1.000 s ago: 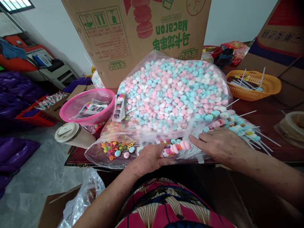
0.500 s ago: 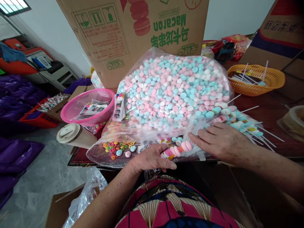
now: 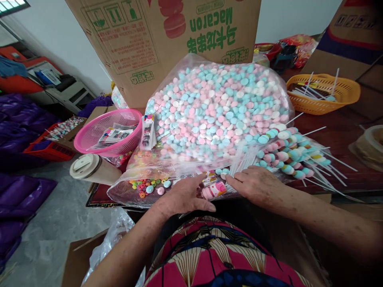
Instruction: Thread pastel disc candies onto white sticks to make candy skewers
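the pale wall has a bright barred window, the floor is marbled grey.

The left hand hides one end of the pink candy packet. The right hand covers the near ends of some white sticks. The upper edge crops the big carton; the right edge crops a tub, its contents unclear. Print on the basket's packets is too small to read.
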Motion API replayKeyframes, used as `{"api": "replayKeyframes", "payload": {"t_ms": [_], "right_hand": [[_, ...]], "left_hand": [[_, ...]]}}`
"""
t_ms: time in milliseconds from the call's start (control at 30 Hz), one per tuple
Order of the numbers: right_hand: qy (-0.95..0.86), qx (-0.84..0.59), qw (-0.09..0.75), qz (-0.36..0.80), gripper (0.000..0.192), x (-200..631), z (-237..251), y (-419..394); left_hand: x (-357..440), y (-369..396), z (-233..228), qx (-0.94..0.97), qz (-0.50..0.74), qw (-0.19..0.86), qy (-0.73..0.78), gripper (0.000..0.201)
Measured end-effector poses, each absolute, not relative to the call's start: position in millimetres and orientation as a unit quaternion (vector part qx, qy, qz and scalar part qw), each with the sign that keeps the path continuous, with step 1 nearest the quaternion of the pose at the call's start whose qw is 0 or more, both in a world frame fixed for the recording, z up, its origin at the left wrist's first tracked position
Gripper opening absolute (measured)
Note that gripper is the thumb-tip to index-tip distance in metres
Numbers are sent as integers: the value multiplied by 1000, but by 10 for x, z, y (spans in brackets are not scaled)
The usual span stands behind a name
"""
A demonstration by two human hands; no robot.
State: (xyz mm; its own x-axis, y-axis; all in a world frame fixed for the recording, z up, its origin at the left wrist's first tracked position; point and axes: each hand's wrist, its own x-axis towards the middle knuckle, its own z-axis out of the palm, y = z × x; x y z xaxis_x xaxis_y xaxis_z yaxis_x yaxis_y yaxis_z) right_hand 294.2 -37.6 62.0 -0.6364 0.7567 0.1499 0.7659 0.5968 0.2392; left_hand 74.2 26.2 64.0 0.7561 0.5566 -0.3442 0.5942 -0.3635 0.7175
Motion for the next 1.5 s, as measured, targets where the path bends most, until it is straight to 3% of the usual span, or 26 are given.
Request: {"api": "replayKeyframes", "payload": {"t_ms": [100, 167, 333, 500, 667, 833, 967, 1067, 1167, 1300, 1400, 1500], "right_hand": [[-899, -417, 30, -134, 22, 2823, 588, -375], [-908, -398, 35, -124, 16, 2718, 553, -363], [-908, -406, 74, -69, 16, 2730, 557, -290], [-902, -428, 47, 27, 17, 2868, 551, -258], [-902, -420, 83, 64, 23, 2813, 551, -263], [-913, -400, 71, 39, 20, 2602, 544, -283], [-911, -405, 73, 38, 18, 2468, 414, -333], [-906, -403, 112, 60, 22, 2504, 391, -335], [-904, -394, 150, 67, 28, 2572, 469, -294], [-909, -376, 163, 73, 32, 2572, 537, -243], [-850, -457, 236, 113, 22, 2487, 473, -269], [-698, -563, 332, 292, 32, 2302, 346, -358]], "left_hand": [[651, 253, 599, 832, -56, 446, 325, 38], [683, 215, 527, 813, -38, 486, 318, 31], [749, 137, 395, 770, 20, 540, 339, 32], [618, 129, 427, 782, 42, 522, 339, 36], [509, 196, 467, 708, 47, 639, 295, 33], [617, 113, 381, 764, 111, 512, 377, 23], [662, 16, 330, 810, 152, 401, 400, 29], [526, 83, 404, 795, 151, 464, 362, 29], [333, 208, 525, 765, 76, 554, 320, 42], [252, 197, 543, 685, -1, 663, 301, 37], [313, 45, 405, 619, 73, 689, 370, 40], [377, -110, 263, 621, 176, 606, 465, 38]]}}
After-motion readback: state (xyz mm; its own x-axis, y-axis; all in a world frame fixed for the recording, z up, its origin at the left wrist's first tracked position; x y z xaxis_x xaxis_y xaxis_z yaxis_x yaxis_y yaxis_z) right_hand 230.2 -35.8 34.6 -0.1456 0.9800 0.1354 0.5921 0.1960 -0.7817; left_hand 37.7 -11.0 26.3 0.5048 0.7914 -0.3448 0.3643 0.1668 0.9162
